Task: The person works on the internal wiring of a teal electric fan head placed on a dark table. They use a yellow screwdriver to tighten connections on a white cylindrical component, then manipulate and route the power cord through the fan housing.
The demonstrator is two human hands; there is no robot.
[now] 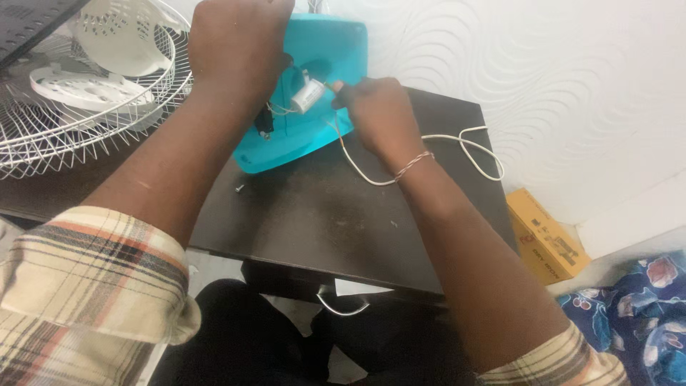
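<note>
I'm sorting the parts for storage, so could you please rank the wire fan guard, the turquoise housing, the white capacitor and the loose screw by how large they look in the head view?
1. Wire fan guard, cut off by the frame edge.
2. Turquoise housing, partly hidden by the hands.
3. White capacitor.
4. Loose screw, smallest by far.

The guard and housing sit at similar distance, so their order seems reliable.

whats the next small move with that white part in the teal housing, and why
Probably ease the white cylindrical part a little further out of the teal housing. The right hand pinches beside it, its thin wires run back inside, and the left hand braces the housing's top on the dark table.
</note>
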